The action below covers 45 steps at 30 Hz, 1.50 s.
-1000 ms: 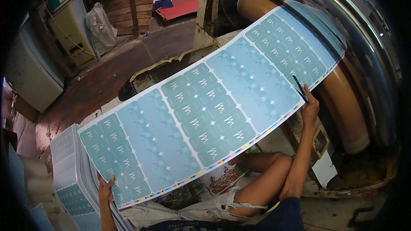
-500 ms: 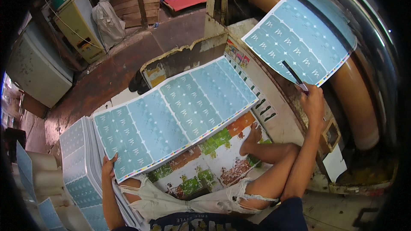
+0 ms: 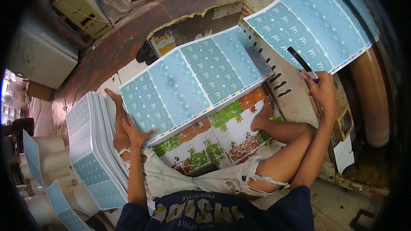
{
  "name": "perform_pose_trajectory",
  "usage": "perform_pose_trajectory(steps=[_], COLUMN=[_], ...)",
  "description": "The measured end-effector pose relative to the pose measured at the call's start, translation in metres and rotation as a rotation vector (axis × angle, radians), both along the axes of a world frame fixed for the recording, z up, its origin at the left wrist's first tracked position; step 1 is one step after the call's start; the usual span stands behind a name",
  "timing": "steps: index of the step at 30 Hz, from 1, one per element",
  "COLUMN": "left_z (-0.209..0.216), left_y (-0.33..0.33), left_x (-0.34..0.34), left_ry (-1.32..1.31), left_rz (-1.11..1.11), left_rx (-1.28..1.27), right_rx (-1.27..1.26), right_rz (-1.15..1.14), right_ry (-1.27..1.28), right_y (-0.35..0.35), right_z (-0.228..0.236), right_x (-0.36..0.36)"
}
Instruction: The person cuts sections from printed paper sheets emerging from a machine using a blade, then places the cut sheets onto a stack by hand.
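My left hand (image 3: 136, 131) rests with spread fingers at the near left corner of a stack of blue-green printed sheets (image 3: 184, 81) in front of me. In my right hand (image 3: 323, 89) is a slim tool with a flat black strip (image 3: 300, 60) and a purple handle; its exact kind is unclear. The strip points up and left, against or just in front of the lower edge of another printed sheet (image 3: 312, 21). That sheet curves over a large roller at the upper right. My right fingers are closed around the handle, beside the sheet's lower corner.
A tall pile of printed sheets (image 3: 92, 149) stands at my left. Beneath the front stack is a white board with green and orange print (image 3: 222, 137). A brown roller (image 3: 364, 98) stands at the right. Dark footwear (image 3: 145, 53) lies beyond the stack, near a worn metal panel (image 3: 192, 23).
The top sheet's left end, lifted in my left hand, now lies on the front stack. My left hand has spread its fingers. My view has shifted; the right hand still holds the tool.
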State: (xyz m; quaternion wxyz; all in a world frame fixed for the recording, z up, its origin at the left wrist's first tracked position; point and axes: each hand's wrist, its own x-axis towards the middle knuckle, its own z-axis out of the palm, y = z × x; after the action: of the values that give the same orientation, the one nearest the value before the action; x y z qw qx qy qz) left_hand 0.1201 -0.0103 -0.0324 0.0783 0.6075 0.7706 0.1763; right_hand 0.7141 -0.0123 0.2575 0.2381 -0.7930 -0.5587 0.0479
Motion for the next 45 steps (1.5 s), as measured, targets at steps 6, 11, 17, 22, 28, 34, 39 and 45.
perform_pose_trajectory(steps=[6,11,17,22,28,34,39,45], left_z=[0.011,0.026,0.048,0.071,0.065,0.093,0.173,0.246], left_y=[-0.017,-0.020,0.082,0.162,0.146,0.152,0.090,0.048], left_x=[0.021,0.030,0.102,0.205,0.234,0.249,0.319,0.350], left_ry=[-0.103,0.054,-0.207,-0.008,0.204,0.007,-1.709,-1.602], left_rz=[-0.100,-0.092,-0.531,-0.758,-0.630,-0.549,-0.188,-0.109], left_rx=[-0.202,-0.249,-0.020,-0.134,-0.380,-0.181,-0.744,-0.786], right_rx=[-0.128,-0.248,-0.425,-0.532,-0.649,-0.698,-0.742,-0.814], right_rz=[0.147,0.214,0.332,0.349,0.520,0.674,0.754,0.921], right_ry=[0.114,0.146,0.219,0.284,0.227,0.214,0.273,0.226], right_y=[0.004,0.001,0.013,-0.001,-0.009,0.001,0.007,0.043], right_z=[0.000,0.020,0.029,0.046,0.070,0.099,0.094,0.102], right_x=[-0.004,-0.017,-0.033,-0.013,-0.041,-0.048,-0.022,-0.028])
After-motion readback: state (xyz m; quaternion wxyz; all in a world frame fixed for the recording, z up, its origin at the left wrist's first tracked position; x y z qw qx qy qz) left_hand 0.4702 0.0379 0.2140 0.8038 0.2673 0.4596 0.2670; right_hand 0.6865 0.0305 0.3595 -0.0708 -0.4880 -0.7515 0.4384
